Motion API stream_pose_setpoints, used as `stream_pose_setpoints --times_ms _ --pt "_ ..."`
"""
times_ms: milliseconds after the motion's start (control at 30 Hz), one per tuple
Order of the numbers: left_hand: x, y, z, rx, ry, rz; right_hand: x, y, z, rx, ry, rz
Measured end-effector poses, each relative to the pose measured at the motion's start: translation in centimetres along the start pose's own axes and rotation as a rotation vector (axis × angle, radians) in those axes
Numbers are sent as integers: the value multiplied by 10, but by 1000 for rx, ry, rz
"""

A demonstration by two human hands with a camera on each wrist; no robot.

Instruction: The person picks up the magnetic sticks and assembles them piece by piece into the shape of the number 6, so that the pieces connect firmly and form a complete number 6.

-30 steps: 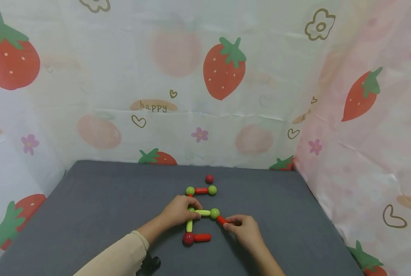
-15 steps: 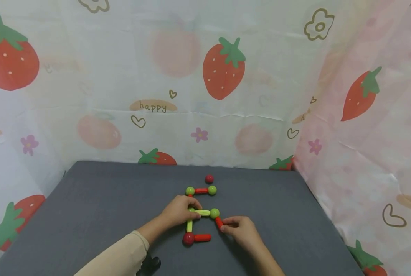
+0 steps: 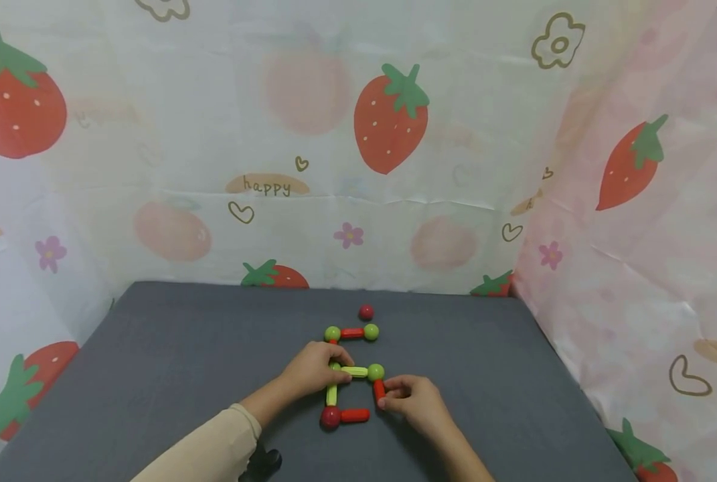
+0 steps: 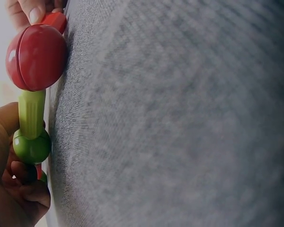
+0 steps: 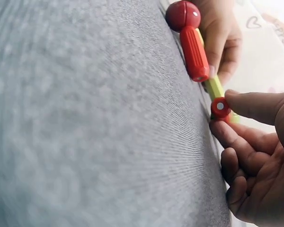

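Note:
Magnetic rods and balls lie joined on the table in the head view. My left hand (image 3: 312, 368) grips the middle-left green ball (image 4: 32, 147), with the thumb along a yellow-green rod (image 3: 358, 372). That rod runs right to another green ball (image 3: 376, 372). From this ball a red rod (image 3: 379, 388) points toward me, pinched between thumb and index finger of my right hand (image 3: 418, 402). In the right wrist view, its free end shows a silver magnet. Nearer me, a yellow-green rod (image 3: 331, 395) leads down to a large red ball (image 3: 331, 418) bearing a red rod (image 3: 355, 416).
Farther back, two green balls (image 3: 371, 332) are linked by a red rod (image 3: 352, 333). A single red ball (image 3: 366, 312) lies behind them. Something black (image 3: 264, 463) sits by the left sleeve at the front. Printed cloth (image 3: 328, 147) stands around the grey table (image 3: 201, 348).
My right hand has swung the red rod's free end leftward, from slanting right to pointing nearly straight toward me. My left hand has kept its place on the green ball.

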State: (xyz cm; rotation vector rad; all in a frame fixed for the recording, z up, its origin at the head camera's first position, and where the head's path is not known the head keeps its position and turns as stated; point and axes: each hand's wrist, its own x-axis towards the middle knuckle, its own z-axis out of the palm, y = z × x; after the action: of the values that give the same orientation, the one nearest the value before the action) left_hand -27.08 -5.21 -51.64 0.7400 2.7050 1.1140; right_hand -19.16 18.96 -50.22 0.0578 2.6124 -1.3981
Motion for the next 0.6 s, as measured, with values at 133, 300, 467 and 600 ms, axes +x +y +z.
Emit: stream_pose_setpoints --times_ms 133,300,467,600 --pt "0 2 0 2 3 3 0 -1 2 -22 13 -7" --pt "-1 3 0 8 3 8 1 0 4 -47 27 -9" --pt "-2 4 0 36 18 7 2 1 7 -65 37 -12" --pt "-5 7 -1 60 36 16 2 1 7 -76 45 -4"
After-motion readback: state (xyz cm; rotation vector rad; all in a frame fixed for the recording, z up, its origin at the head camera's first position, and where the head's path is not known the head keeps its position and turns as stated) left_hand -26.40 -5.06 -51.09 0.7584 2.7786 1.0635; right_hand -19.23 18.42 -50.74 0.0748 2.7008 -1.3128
